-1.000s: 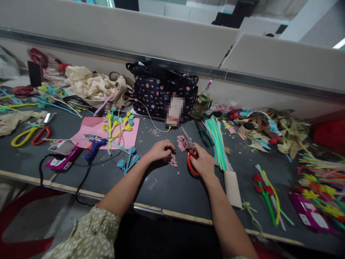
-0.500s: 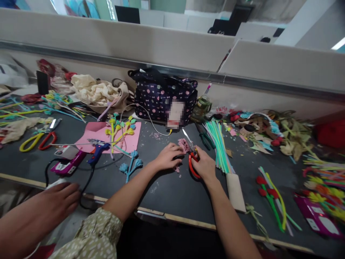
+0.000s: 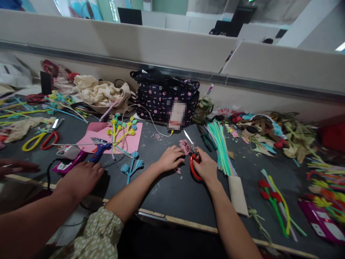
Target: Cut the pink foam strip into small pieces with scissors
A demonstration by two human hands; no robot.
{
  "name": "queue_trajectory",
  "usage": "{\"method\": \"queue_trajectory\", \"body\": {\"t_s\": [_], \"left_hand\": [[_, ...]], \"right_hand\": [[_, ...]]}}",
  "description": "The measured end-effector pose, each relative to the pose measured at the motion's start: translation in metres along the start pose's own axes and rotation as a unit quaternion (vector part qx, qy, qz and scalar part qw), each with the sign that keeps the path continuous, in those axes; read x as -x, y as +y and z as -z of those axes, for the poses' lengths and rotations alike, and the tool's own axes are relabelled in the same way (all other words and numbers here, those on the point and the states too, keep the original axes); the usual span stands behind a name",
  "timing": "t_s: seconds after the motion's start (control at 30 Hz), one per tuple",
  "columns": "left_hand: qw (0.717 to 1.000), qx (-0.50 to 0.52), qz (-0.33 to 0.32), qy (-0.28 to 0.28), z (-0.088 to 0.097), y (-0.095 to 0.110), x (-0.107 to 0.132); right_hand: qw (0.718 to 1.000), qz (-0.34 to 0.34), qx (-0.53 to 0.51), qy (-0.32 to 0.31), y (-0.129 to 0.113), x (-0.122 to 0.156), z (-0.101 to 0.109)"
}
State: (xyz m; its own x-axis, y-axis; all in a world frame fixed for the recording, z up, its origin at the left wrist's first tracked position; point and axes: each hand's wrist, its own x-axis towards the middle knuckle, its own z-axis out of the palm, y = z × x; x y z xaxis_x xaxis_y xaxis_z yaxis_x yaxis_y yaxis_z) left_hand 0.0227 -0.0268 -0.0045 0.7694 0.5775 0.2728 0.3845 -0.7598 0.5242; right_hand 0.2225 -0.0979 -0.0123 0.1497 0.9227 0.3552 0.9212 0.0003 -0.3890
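Note:
My right hand (image 3: 207, 166) is closed round the orange-red handles of a pair of scissors (image 3: 195, 169). Their metal blades point away from me, beside a fuzzy dusty-pink piece (image 3: 185, 146). On the left of that piece, my left hand (image 3: 171, 158) has its fingers bent with the tips against it; the grip is partly hidden. Small pink trimmings (image 3: 178, 170) lie under and near the left fingers. A blue pipe-cleaner flower stem (image 3: 132, 167) rests on the table left of my left forearm.
A co-worker's hand (image 3: 82, 178) is by a blue glue gun (image 3: 100, 151) at left; another hand (image 3: 17, 166) shows at the edge. Green-handled pliers (image 3: 208, 139) and a pipe-cleaner bundle (image 3: 221, 149) lie right. Behind stands a patterned bag (image 3: 153, 95) with a cabled phone (image 3: 178, 114).
The co-worker's hand has moved up and right onto the table by the glue gun, and a second hand has come in at the left edge. My hands stay nearly in place.

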Motion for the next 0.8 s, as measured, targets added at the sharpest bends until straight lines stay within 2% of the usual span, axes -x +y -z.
{"method": "queue_trajectory", "body": {"t_s": [0.13, 0.3, 0.5, 0.8], "left_hand": [[1.000, 0.012, -0.007, 0.019, -0.0005, -0.0022, 0.0003], [1.000, -0.006, 0.000, -0.004, 0.0001, -0.0014, 0.0017], [1.000, 0.028, -0.003, 0.011, -0.0004, -0.0013, 0.0005], [1.000, 0.006, 0.007, -0.002, -0.0011, -0.0009, 0.0025]], "right_hand": [[1.000, 0.000, -0.002, -0.004, -0.0013, 0.0003, 0.0008], [1.000, 0.004, -0.001, -0.008, -0.0020, 0.0009, 0.0005], [1.000, 0.005, -0.002, 0.003, 0.0002, 0.0012, -0.0022], [1.000, 0.002, 0.005, -0.009, -0.0019, 0.0008, -0.0008]]}}
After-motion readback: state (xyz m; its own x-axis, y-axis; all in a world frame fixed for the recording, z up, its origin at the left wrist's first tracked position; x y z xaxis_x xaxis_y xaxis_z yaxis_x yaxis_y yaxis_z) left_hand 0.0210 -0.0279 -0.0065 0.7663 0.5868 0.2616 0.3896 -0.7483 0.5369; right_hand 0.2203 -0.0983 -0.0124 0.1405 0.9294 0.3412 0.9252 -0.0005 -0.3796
